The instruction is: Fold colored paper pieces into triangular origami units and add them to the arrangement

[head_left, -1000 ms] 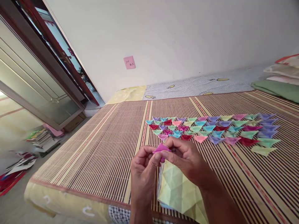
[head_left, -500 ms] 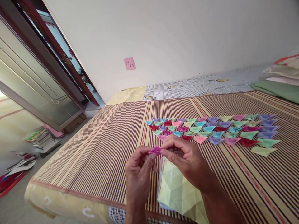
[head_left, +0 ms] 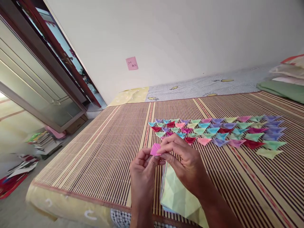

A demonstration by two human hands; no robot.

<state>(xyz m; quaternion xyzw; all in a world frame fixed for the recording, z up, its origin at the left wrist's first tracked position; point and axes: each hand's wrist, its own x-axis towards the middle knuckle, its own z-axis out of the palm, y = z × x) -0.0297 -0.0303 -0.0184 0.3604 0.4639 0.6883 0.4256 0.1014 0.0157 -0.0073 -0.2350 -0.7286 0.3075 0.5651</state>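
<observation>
Between my two hands is a small folded piece of magenta-pink paper (head_left: 155, 149), held above the striped mat. My left hand (head_left: 143, 169) pinches its left and lower edge between thumb and fingers. From the right, my right hand (head_left: 184, 161) grips the other side, its fingertips covering part of the paper. Beneath my right hand lies a stack of creased paper sheets (head_left: 177, 190), pale yellow on top. Beyond my hands, several rows of small folded paper boats (head_left: 222, 136) in many colours spread across the mat; my right hand hides a few.
The striped mat (head_left: 102, 152) covers the bed, with patterned cloth (head_left: 187, 88) along the wall. Folded green fabric (head_left: 280, 90) sits at the far right. A pink note (head_left: 131, 63) is on the wall. Books (head_left: 44, 141) stand on the floor at left, near the door (head_left: 40, 72).
The pink paper has turned from a narrow, pointed shape to a broader, squarish face towards me. My right fingers have moved slightly left over it, and both hands still hold it.
</observation>
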